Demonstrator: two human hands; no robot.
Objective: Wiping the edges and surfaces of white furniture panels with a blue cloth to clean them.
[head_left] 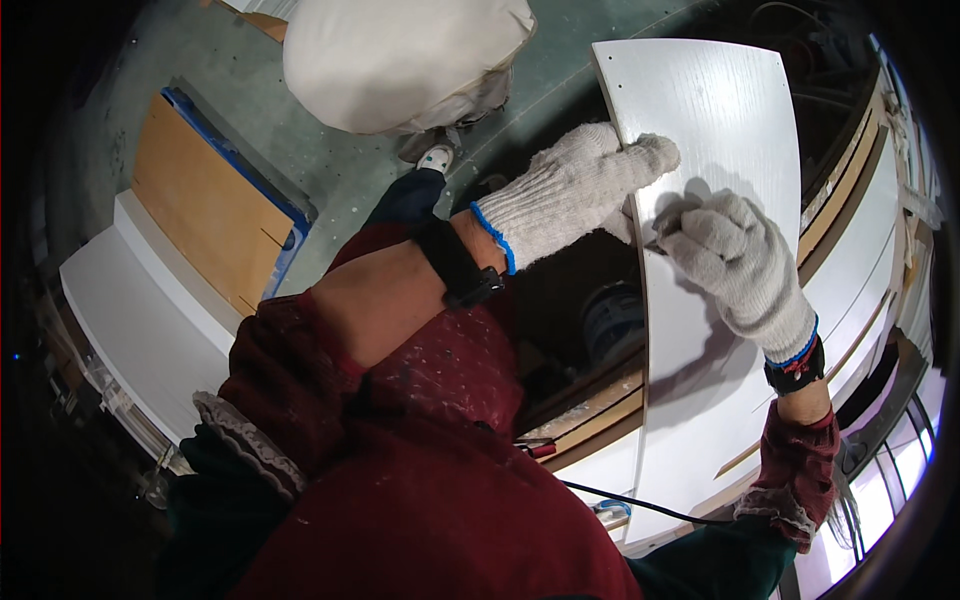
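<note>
A long white panel (715,105) with a faint wood grain and small holes near its far end lies in front of me, to the right. My left hand (575,190), in a white knitted glove with a blue cuff, is closed on the panel's left edge. Its thumb rests on top and its other fingers pass underneath. My right hand (735,262), gloved alike, is curled over the panel close to that same edge. Its fingertips are pinched together around something small and dark that I cannot make out.
A stool-like bundle with a pale cover (405,65) stands on the green floor (590,40). At left are a tan board (205,200) and white panels (150,310). More stacked boards (850,190) lie under and right of the panel; a black cable (640,502) crosses near me.
</note>
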